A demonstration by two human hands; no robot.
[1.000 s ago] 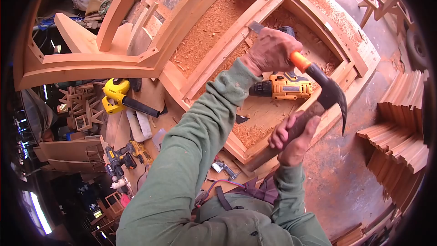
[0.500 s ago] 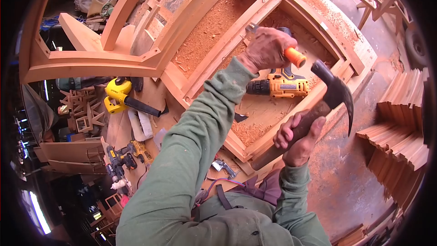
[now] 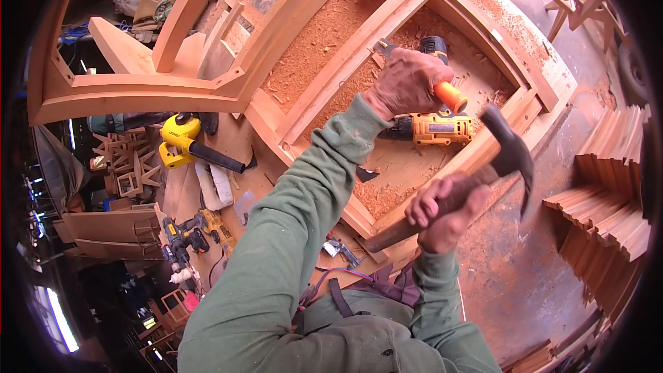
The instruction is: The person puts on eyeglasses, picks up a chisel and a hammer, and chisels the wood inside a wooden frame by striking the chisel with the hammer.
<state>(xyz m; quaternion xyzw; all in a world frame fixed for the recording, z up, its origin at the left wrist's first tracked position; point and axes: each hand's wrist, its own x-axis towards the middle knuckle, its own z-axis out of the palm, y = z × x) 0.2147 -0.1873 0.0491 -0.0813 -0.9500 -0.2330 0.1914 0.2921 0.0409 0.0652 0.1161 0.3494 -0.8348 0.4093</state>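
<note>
My left hand is closed round an orange-handled chisel. Its metal end shows past my knuckles, above the middle rail of a wooden frame. My right hand grips the wooden handle of a claw hammer near the frame's right edge. The hammer head is up and to the right of that hand, apart from the chisel and slightly blurred. Inside the frame, partly behind my left hand, lies a yellow and black cordless drill among wood shavings.
A curved wooden chair-like frame stands at the left. Below it lie a yellow blower and several power tools. Stacked wood strips stand on the floor at the right. Sawdust covers the far board.
My right hand and the hammer have shifted a little left and down, and the hammer now blurs. My left hand with the chisel has moved slightly right and down.
</note>
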